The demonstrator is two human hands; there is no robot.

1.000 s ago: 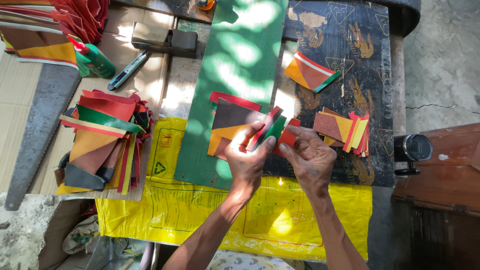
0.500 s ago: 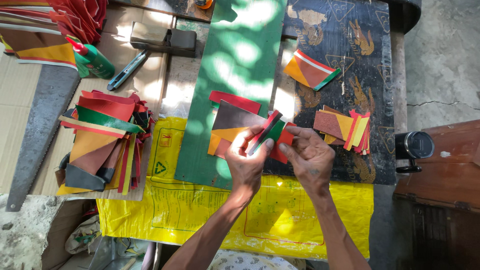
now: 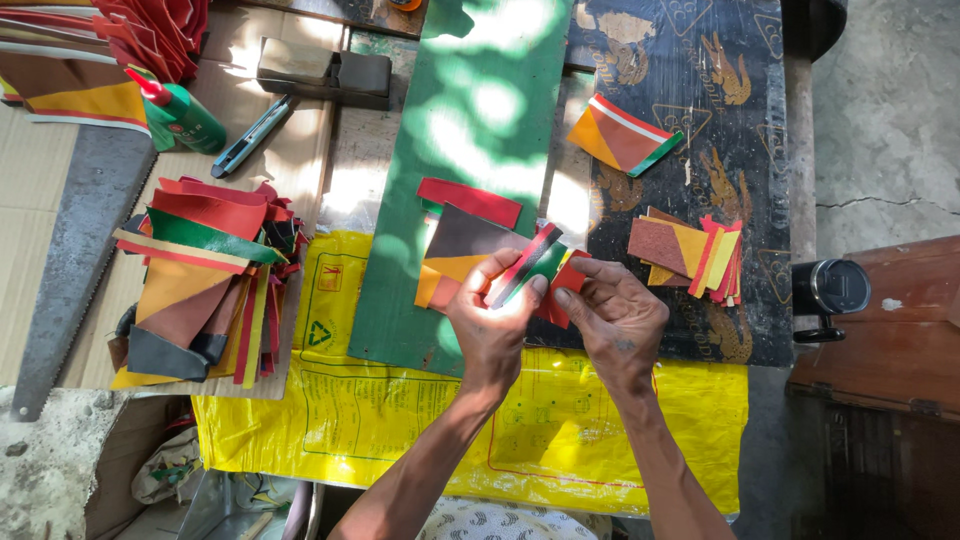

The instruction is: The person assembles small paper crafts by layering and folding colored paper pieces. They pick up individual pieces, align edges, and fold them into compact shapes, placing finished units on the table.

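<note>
Where a green board [image 3: 470, 150] lies over yellow sheeting [image 3: 400, 420] outdoors, a striped strip [image 3: 528, 266] is pinched by left hand [image 3: 492, 325] and right hand [image 3: 618, 318] fingers.

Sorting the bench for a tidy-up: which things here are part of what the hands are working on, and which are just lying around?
In use:
- left hand and right hand, both gripping the striped strip
- cut coloured pieces under it
- green board

Lying about:
- handsaw
- utility knife
- green glue bottle
- scrap pile
- small stack
- dark cup
</note>
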